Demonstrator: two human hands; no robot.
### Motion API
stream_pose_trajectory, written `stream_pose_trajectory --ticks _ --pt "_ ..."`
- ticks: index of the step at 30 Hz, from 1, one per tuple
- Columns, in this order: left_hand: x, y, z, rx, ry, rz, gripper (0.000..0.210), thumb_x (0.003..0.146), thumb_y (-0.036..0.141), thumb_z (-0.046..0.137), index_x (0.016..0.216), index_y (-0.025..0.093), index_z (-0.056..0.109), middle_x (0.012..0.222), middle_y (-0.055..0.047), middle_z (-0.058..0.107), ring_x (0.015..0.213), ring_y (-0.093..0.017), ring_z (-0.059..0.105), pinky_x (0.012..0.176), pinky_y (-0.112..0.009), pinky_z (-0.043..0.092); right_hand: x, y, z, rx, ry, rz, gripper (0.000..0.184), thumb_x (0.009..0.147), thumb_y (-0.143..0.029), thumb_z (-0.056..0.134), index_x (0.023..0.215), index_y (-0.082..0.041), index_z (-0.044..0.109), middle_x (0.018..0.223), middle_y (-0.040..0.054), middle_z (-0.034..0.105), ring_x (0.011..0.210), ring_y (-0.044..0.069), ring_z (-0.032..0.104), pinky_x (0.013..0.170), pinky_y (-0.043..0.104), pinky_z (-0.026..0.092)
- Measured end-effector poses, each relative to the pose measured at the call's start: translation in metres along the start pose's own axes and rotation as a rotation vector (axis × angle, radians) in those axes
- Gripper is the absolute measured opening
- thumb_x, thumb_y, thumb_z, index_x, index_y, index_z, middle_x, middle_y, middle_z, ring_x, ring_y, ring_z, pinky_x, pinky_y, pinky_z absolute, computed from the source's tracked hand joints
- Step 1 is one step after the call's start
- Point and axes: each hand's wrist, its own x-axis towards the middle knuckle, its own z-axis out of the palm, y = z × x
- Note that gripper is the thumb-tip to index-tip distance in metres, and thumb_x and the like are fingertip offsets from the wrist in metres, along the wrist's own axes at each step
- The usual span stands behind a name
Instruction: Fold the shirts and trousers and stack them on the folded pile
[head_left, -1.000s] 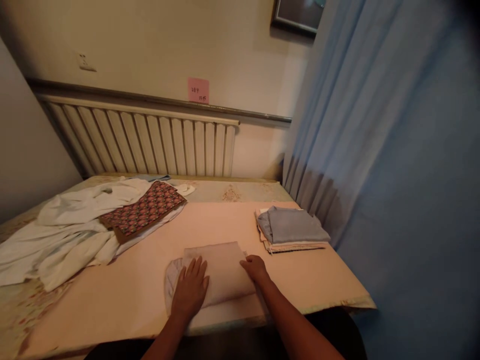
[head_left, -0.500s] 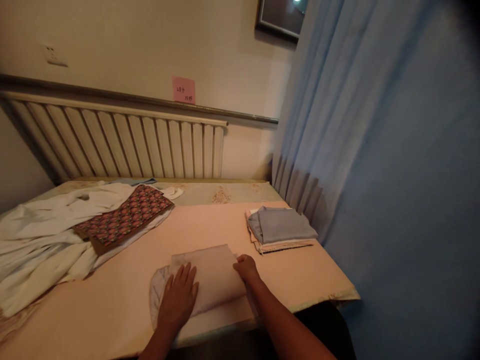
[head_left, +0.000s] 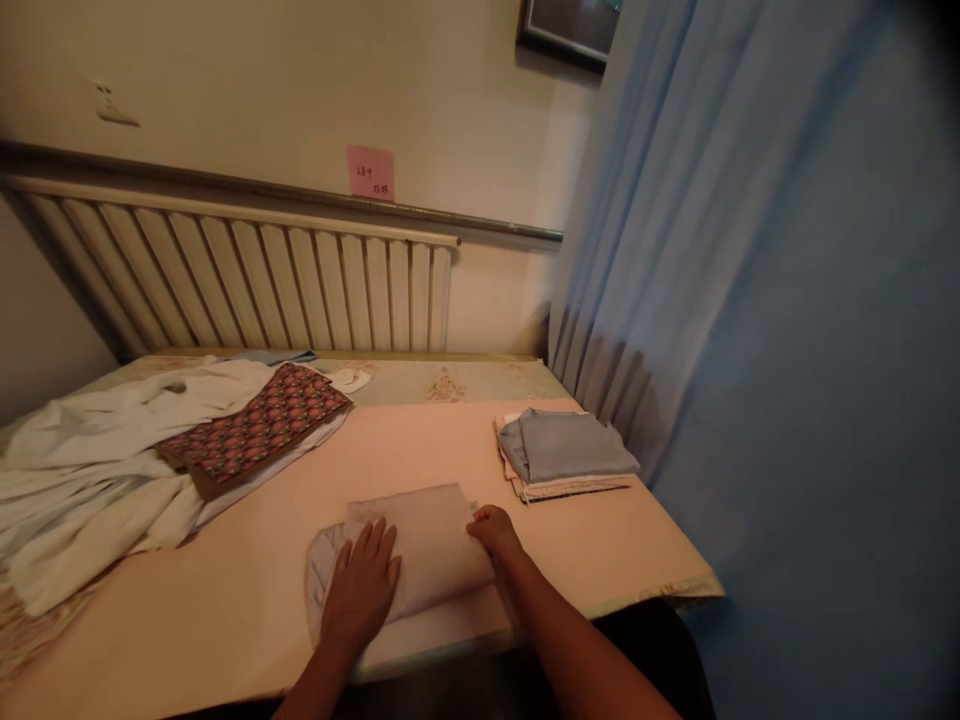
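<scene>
A pale, pinkish-grey folded cloth (head_left: 439, 550) lies near the front edge of the bed-like surface, its gathered left end (head_left: 321, 570) bunched and rounded. My left hand (head_left: 366, 575) rests flat on the left part of it, fingers stretched out. At the cloth's right edge, my right hand (head_left: 493, 533) has thumb and fingers closed on the fabric. Beyond the right hand sits a neat stack of folded fabric, with a grey folded cloth (head_left: 577, 445) on top and peach and white layers (head_left: 559, 490) under it.
On the left lie rumpled white cloths (head_left: 127, 420) and a red-patterned cloth (head_left: 262, 425). A peach sheet (head_left: 420, 440) covers much of the surface. A radiator (head_left: 300, 285) stands along the back wall, and a blue curtain (head_left: 780, 330) hangs close on the right.
The view has shifted slightly, so everything sits a little farther right. Both hands keep their places on the folded cloth.
</scene>
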Motion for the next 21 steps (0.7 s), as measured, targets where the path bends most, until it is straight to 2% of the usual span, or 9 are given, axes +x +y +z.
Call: stream_pose_trajectory --ticks 13,21 --pt "-0.001 0.006 -0.011 0.016 -0.023 -0.016 0.047 0.094 0.033 0.037 0.137 0.018 0.050 0.148 -0.010 0.043 0.138 -0.029 0.034 0.111 -0.051 0.025 0.001 0.008 -0.004 -0.048 -0.012 -0.044 0.014 0.057 -0.009 0.049 0.055 -0.021 0.042 0.050 -0.0078 0.039 0.050 0.009 0.040 0.048 0.019 0.027" --pt "-0.001 0.006 -0.010 0.010 -0.005 -0.008 0.046 0.094 0.032 0.038 0.136 0.018 0.050 0.147 -0.012 0.043 0.137 -0.029 0.036 0.110 -0.051 0.026 0.005 0.014 0.003 -0.076 0.039 -0.050 0.013 0.055 -0.008 0.048 0.056 -0.020 0.044 0.051 -0.0063 0.045 0.052 0.010 0.044 0.048 0.020 0.028"
